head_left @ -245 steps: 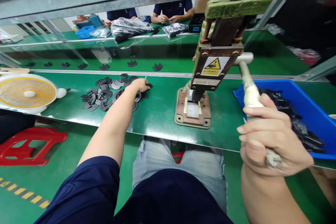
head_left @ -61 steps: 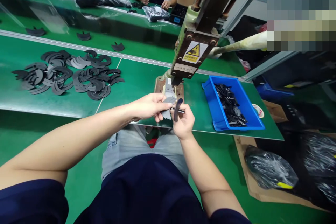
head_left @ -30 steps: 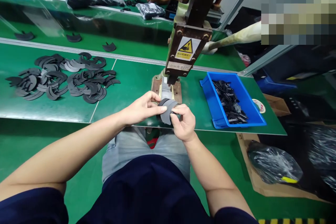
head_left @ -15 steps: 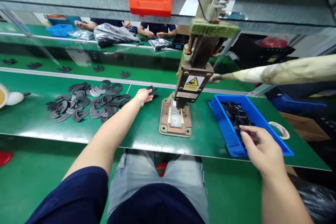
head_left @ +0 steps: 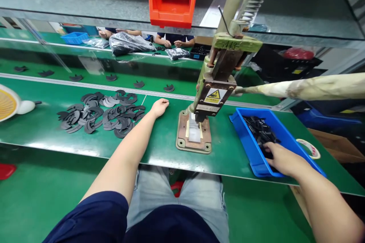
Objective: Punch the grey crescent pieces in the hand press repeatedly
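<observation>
To the right of the hand press (head_left: 212,95), a blue plastic bin (head_left: 243,142) is set on the green tabletop (head_left: 159,140), and small black parts (head_left: 258,127) are kept in it. The right hand (head_left: 281,156) is dipped into this bin; its fingers are bent among the parts, but whether one is gripped cannot be told. A tape roll (head_left: 317,152) is laid on the bin's far side from the press. Left of the press, a heap of dark gray curved pieces (head_left: 99,113) is spread out. Between heap and press, the left hand (head_left: 160,108) is seen with its fingers curled; whether anything is held cannot be told. Behind the press, to its left, a row of curved pieces (head_left: 138,84) is laid on a green strip (head_left: 122,86). Up high, left of the press's top, an orange-red bin (head_left: 172,18) is placed on a gray shelf (head_left: 85,11).
</observation>
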A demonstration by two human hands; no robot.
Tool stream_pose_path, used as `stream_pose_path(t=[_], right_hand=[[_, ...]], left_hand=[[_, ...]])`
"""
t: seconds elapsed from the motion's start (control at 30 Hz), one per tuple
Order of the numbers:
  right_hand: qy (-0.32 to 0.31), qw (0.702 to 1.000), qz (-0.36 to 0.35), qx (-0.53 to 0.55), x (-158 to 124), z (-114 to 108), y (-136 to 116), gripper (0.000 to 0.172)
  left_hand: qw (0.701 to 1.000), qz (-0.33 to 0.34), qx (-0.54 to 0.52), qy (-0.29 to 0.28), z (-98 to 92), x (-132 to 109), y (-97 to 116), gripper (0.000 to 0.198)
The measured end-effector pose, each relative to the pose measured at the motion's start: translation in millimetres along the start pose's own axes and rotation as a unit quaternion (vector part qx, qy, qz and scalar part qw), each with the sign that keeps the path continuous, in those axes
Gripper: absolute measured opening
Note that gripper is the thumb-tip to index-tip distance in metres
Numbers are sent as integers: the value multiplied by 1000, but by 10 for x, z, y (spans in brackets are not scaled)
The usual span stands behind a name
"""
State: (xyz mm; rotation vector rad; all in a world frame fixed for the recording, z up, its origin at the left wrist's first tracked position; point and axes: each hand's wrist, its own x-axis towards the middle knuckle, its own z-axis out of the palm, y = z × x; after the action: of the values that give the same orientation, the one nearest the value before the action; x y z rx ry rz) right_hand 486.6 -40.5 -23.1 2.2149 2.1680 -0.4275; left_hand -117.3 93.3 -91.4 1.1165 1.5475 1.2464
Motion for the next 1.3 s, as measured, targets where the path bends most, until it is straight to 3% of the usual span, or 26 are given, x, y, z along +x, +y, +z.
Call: stream_pose_path(t=[0.13,0.3,0.43,0.6,0.7,0.8,0.93,1.17,1.3], right_hand=[[-6,1000,18,-14,109,30,8,30],[15,1000,18,11,200,60,-86,42],[21,1000,20,12,256,66,-222,29],[48,999,24,-3,147,-129,-296,22],[114,992,54,-25,-24,-261,-304,20],[183,980,73,-41,-194,-307,-345,25],[227,972,56,-30,-310,-268,-465,25],[305,950,70,-2,-363,-200,-602,34],[348,933,86,35,-335,-161,-566,35]], left_hand=[[996,44,73,-17,19,-149,20,13],[988,71,131,-28,31,-331,60,15],[983,88,157,-31,16,-451,36,13],[979,106,161,-66,-46,-691,-19,16],[986,92,114,-77,-116,-874,-49,17],[995,54,50,-66,-197,-1032,-80,26],[998,21,-40,-44,-315,-1197,-79,38],[984,84,-123,95,-656,-1523,68,45],[980,86,-130,120,-829,-1764,-44,53]])
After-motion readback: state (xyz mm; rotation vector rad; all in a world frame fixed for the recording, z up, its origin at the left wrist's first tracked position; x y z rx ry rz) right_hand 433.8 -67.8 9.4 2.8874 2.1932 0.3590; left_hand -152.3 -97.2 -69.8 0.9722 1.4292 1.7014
